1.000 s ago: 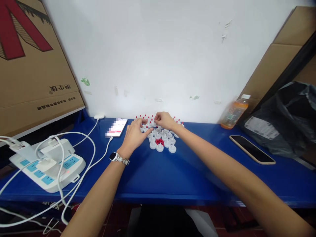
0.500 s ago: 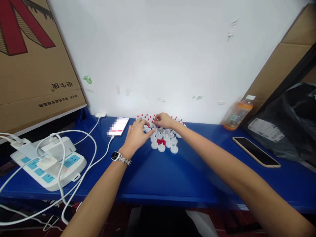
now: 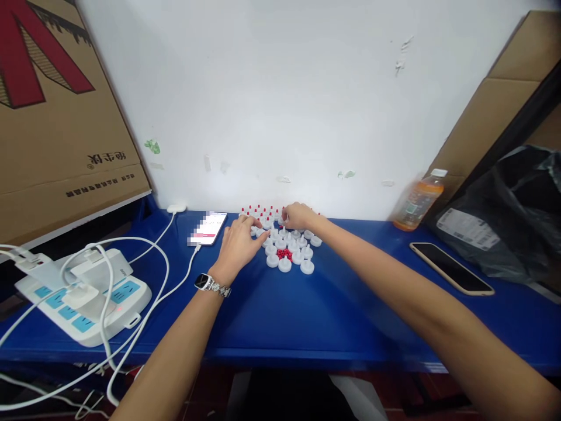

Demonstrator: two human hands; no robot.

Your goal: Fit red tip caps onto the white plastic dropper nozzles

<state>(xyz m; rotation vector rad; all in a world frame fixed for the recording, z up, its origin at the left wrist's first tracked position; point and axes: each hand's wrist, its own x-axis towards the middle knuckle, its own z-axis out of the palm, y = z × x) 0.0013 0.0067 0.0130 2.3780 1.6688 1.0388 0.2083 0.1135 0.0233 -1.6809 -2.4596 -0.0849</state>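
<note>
Many small white plastic spout caps [image 3: 307,266] stand in a cluster on the blue table [image 3: 289,316]; those at the back carry red tips [image 3: 258,208]. A heap of loose red tips [image 3: 284,255] lies among the front caps. My left hand [image 3: 240,241] rests at the cluster's left side, its thumb and forefinger apart beside the white caps. Over the back of the cluster, my right hand [image 3: 298,216] has its fingers pinched together just above a red tip. Whatever sits between those fingertips is too small and hidden to make out.
A power strip [image 3: 87,304] with tangled white cables covers the left side, near a lit phone [image 3: 211,228]. At the right are a drink bottle [image 3: 419,202], a dark phone [image 3: 451,269] and a black plastic bag [image 3: 508,216]. A white wall [image 3: 263,105] closes off the back.
My right hand has shifted slightly to the right over the back caps, its fingers still pinched. My left hand stays beside the cluster with little change. The camera view has moved slightly.
</note>
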